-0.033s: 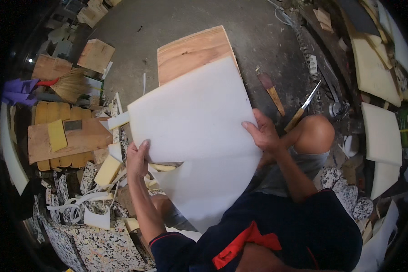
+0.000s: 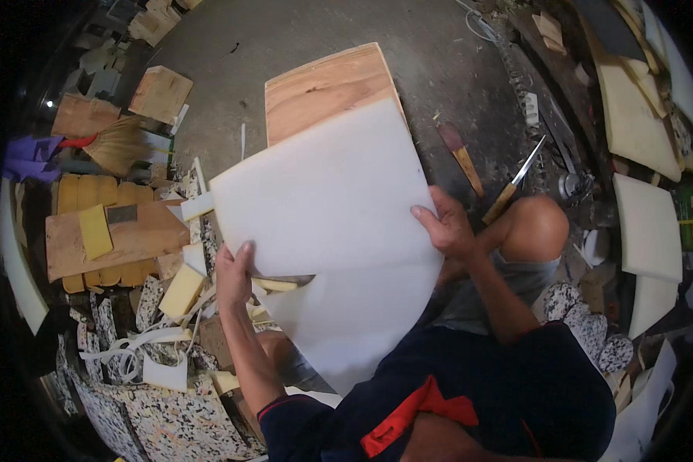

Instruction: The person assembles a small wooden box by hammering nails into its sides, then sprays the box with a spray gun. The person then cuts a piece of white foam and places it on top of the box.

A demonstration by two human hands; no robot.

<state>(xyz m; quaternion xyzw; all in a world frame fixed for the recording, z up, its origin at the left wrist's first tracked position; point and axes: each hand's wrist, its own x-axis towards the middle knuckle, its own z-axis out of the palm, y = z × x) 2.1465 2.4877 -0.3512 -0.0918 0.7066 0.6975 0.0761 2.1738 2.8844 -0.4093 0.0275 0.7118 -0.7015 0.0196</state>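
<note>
Big white foam sheet (image 2: 331, 231) is held up over the lap, its far edge overlapping a wooden board (image 2: 323, 85) that lies on the concrete floor (image 2: 231, 38). Left hand (image 2: 235, 273) grips the sheet's left edge w/ fingers curled tight around it, thumb on top. Just beside that hand a knife blade (image 2: 285, 281) pokes through a slit in the foam, w/ a yellow foam scrap (image 2: 273, 286) right at it; can't tell what holds the handle. Right hand (image 2: 443, 227) pinches the right edge, fingers closed on the foam, thumb over the face.

Looks like a cut in progress along the left side. To do it well, IMO: keep the sheet taut btw both hands so it doesn't buckle, keep the left thumb clear of the blade line, and support the sagging lower part on the knee.

Around: a second knife (image 2: 516, 185) w/ wooden handle lies on the floor near the right knee, a broom (image 2: 115, 146) sits far left, foam offcuts (image 2: 181, 292) are piled near the left hand, and cream foam slabs (image 2: 647, 223) are stacked at right.
</note>
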